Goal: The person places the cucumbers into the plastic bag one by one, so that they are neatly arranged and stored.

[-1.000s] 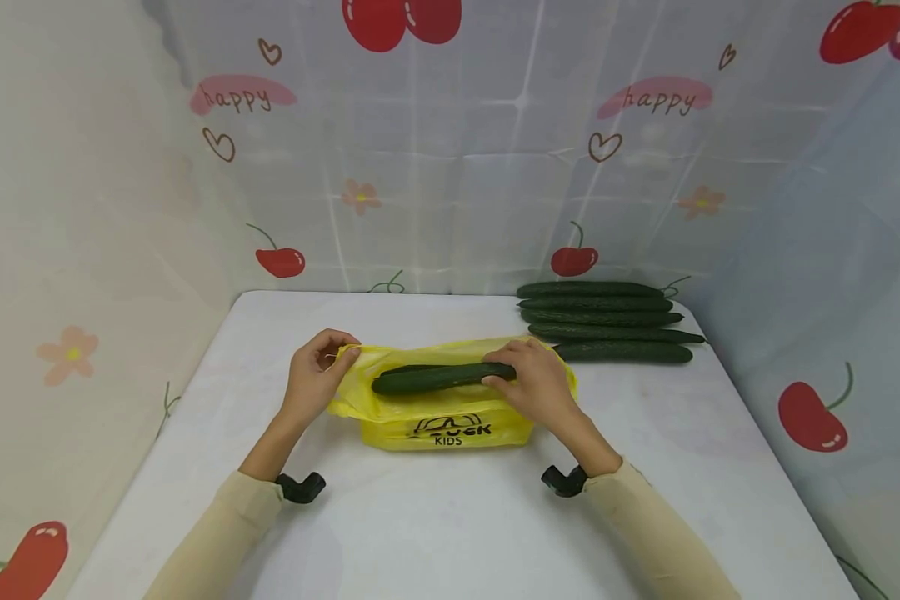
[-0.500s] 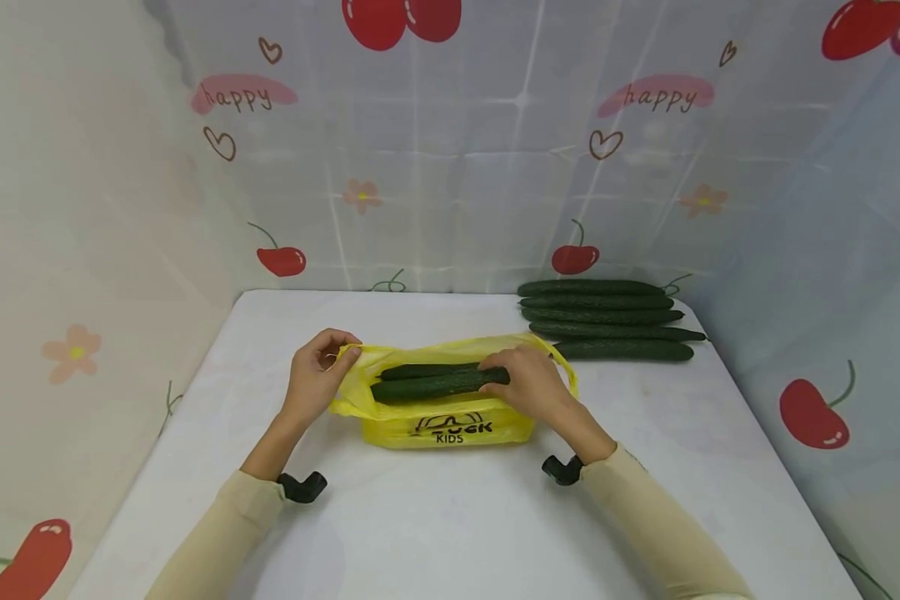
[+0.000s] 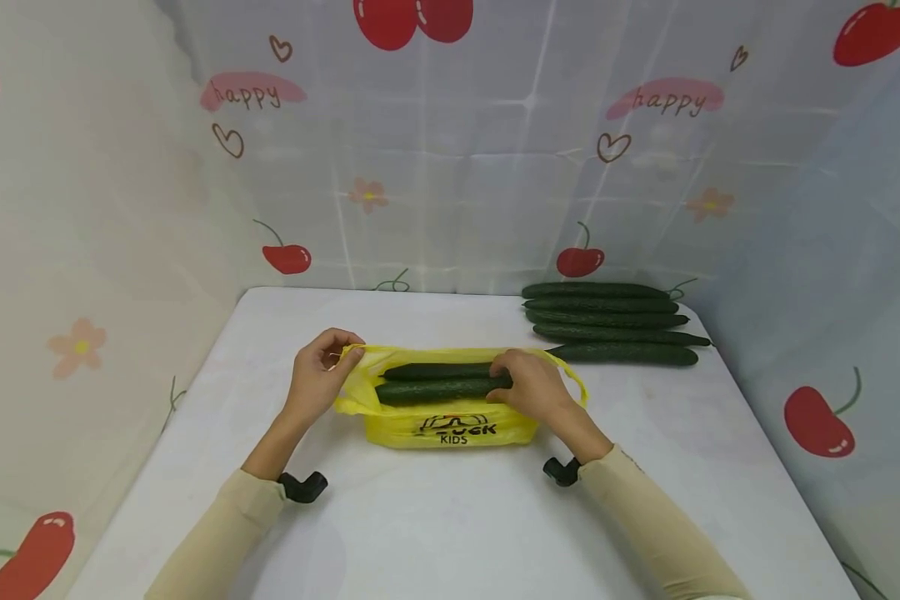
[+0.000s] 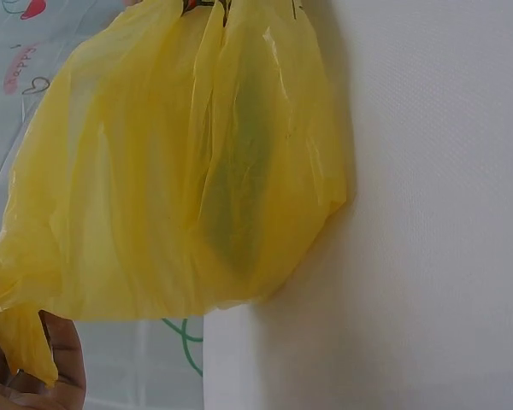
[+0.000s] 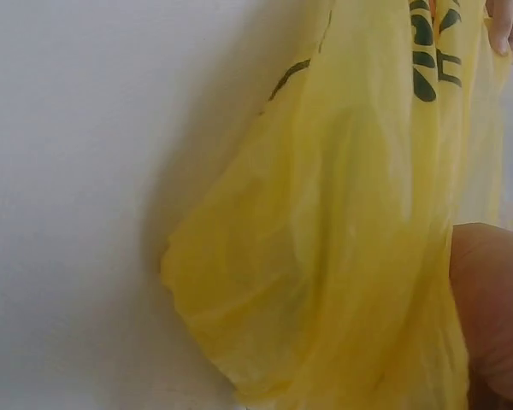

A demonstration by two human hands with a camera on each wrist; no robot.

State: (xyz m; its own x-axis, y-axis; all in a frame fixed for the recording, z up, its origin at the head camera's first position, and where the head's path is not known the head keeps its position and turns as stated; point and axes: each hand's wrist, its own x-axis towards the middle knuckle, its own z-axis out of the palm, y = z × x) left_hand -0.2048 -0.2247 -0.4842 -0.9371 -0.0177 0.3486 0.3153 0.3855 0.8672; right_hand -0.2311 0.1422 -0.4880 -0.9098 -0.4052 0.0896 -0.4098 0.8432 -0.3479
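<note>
A yellow plastic bag (image 3: 450,432) printed with "KIDS" lies on the table, its mouth facing up. Two cucumbers show side by side in it, a front cucumber (image 3: 435,390) and a back cucumber (image 3: 435,371). My left hand (image 3: 321,373) pinches the bag's left edge between thumb and fingers; in the left wrist view a gathered strip of the bag (image 4: 30,346) hangs at that hand. Reaching into the mouth, my right hand (image 3: 532,385) holds the right end of the front cucumber with curled fingers. The right wrist view shows that hand partly hidden behind the yellow plastic.
Several cucumbers (image 3: 607,321) lie in a row at the back right of the white table (image 3: 435,517), the nearest one close behind the bag's right corner. A printed curtain (image 3: 457,167) hangs around the table's back and sides. Each wrist wears a black mount (image 3: 302,487).
The right hand has lowered the front cucumber into the bag, so the back one now shows more beside it. The left hand keeps its pinch on the bag.
</note>
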